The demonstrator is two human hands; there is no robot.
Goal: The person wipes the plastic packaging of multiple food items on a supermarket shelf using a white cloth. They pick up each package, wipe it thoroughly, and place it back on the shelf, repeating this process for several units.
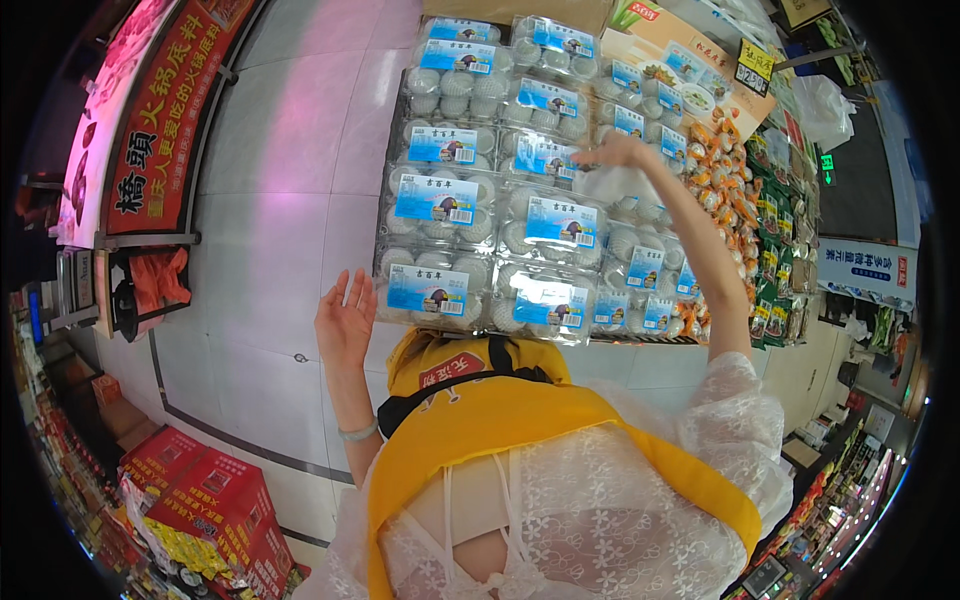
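Note:
My left hand (pixel 346 313) is raised with fingers apart, holding nothing, just left of the display's near left corner. Close to it is a clear plastic pack of round, net-wrapped eggs (pixel 431 292) with a blue label. My right hand (pixel 613 151) reaches over the middle of the display. Its fingertips are at the right edge of another blue-labelled egg pack (pixel 544 156). A blurred, whitish translucent plastic piece (pixel 619 184) shows beneath that hand; whether I grip it is not clear. Smaller packs with blue labels (pixel 643 266) lie under my right forearm.
Orange-wrapped eggs (pixel 724 187) and green packets (pixel 769 262) lie right of the packs. A price sign (pixel 754 67) hangs at the back right. A red-fronted counter (pixel 161 112) stands left across the tiled floor (pixel 262 255). Red cartons (pixel 217 502) are at lower left.

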